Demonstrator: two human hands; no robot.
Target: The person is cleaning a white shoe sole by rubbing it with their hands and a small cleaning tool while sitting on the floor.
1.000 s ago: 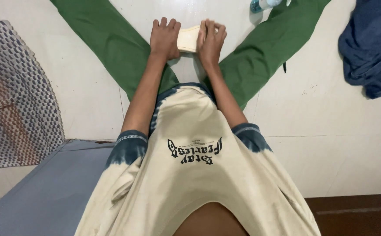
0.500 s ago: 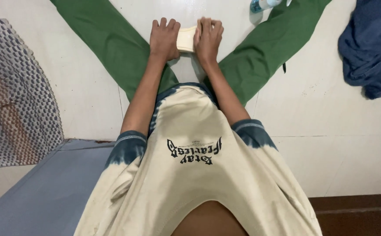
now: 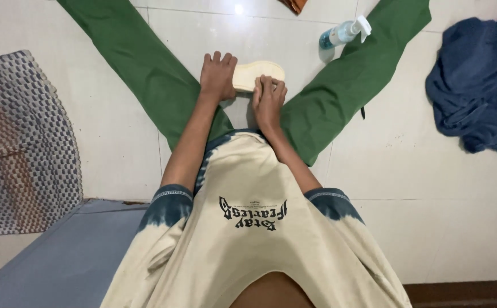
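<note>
I sit on a white tiled floor with my legs in green trousers (image 3: 145, 74) spread apart. Between them lies a flat cream piece shaped like a shoe insole (image 3: 262, 72). My left hand (image 3: 217, 75) rests palm down over its left end and pins it to the floor. My right hand (image 3: 269, 101) is curled, its fingertips gripping the near edge of the insole at the middle. The right end of the insole shows uncovered. A cream T-shirt with dark sleeve cuffs (image 3: 248, 228) fills the lower part of the view.
A small blue spray bottle (image 3: 342, 33) stands by my right leg. A crumpled dark blue cloth (image 3: 476, 85) lies at the right. A woven chequered mat (image 3: 20, 142) lies at the left, a grey-blue pad (image 3: 60, 256) beside me at the lower left.
My right hand has slid from on top of the insole back to its near edge, so more of the insole shows. My left hand stays on the left end.
</note>
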